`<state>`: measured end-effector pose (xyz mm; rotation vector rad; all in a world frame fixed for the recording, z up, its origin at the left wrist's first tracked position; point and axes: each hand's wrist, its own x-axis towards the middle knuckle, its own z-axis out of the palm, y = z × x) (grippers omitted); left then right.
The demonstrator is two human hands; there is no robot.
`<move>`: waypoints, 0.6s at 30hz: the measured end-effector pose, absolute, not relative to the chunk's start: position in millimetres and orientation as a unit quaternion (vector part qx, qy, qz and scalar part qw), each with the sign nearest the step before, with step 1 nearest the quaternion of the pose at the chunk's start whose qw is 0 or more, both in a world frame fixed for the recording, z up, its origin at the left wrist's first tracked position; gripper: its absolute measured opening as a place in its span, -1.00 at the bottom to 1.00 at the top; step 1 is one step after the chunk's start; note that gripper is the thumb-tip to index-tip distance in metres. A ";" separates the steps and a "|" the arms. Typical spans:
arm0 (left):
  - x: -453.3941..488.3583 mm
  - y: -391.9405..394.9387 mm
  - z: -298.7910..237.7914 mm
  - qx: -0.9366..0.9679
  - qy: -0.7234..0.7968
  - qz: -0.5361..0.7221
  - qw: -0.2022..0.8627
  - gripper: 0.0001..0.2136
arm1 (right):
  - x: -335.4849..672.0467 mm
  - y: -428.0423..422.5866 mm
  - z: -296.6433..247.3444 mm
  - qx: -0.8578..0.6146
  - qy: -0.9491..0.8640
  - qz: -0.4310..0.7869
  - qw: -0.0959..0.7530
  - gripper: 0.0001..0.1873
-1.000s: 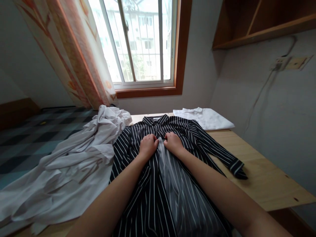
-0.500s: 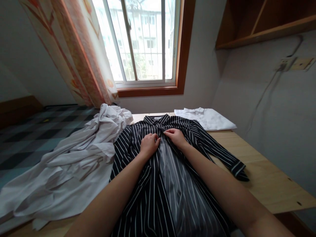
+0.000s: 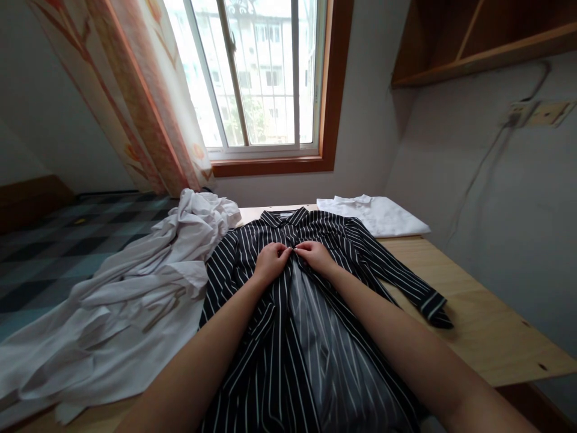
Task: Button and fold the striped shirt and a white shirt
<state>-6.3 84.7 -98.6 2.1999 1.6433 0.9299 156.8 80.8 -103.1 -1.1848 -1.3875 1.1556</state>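
A black shirt with white stripes [image 3: 270, 349] lies front up on the wooden table [image 3: 487, 325], collar toward the window. Its front is open lower down, showing the grey inside. My left hand [image 3: 269, 262] pinches the left front edge just below the collar. My right hand [image 3: 315, 255] pinches the right front edge beside it. The fingertips of both hands meet at the placket. One striped sleeve [image 3: 406, 288] stretches out to the right across the table.
A heap of crumpled white cloth [image 3: 135, 294] lies left of the striped shirt. A folded white shirt [image 3: 374, 215] rests at the table's far right corner. Beyond are a window [image 3: 256, 78], a patterned curtain [image 3: 144, 108], a wooden shelf [image 3: 478, 42] and a wall socket with cable [image 3: 518, 114].
Both hands have slid a little up the shirt toward the collar and drawn together, so the two front edges now meet between my fingertips.
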 end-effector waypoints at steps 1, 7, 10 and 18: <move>-6.4 85.0 -99.2 0.753 0.563 0.318 0.120 -0.78 | 157.1 80.6 -103.5 -0.482 -0.567 0.472 0.473 -0.92; -6.1 85.8 -101.1 0.761 0.564 0.304 0.107 -0.78 | 157.4 83.5 -108.3 -0.480 -0.570 0.473 0.470 -0.95; -6.1 85.3 -100.5 0.761 0.565 0.302 0.107 -0.78 | 156.9 85.9 -111.2 -0.473 -0.569 0.484 0.467 -0.98; -4.4 82.1 -97.4 0.763 0.576 0.278 0.098 -0.81 | 158.5 85.7 -107.4 -0.437 -0.546 0.570 0.431 -0.89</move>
